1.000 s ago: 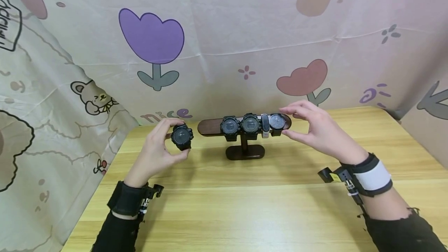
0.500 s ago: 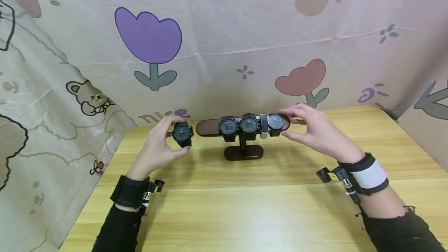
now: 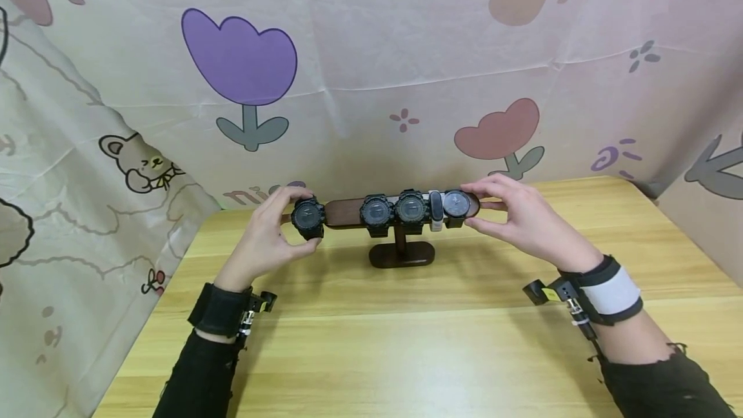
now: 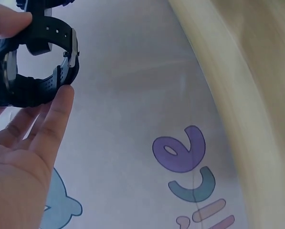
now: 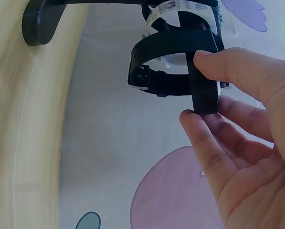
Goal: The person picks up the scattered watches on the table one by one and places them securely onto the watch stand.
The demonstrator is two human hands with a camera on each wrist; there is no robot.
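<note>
My left hand (image 3: 259, 245) pinches a black wristwatch (image 3: 308, 215) by its strap between thumb and fingers, dial facing up. That watch is right at the left end of a dark wooden watch stand (image 3: 344, 213). In the left wrist view its buckled strap (image 4: 49, 28) forms a loop, with the bar's end close behind. The stand's other end is gripped by my right hand (image 3: 525, 221). Along the bar sit two chunky black watches (image 3: 376, 211), a slim band with a white strap (image 3: 436, 207) and a grey-faced watch (image 3: 456, 204) nearest my right fingers.
The stand's oval base (image 3: 402, 254) rests on a light wooden table (image 3: 383, 347). Just behind the table hangs a printed cloth (image 3: 348, 50) with flowers and letters, and more cloth covers the left side. Both wrists wear strapped cameras (image 3: 545, 290).
The left hand has moved right with the black wristwatch, closing the gap to the stand's left end. The right hand keeps its hold on the other end.
</note>
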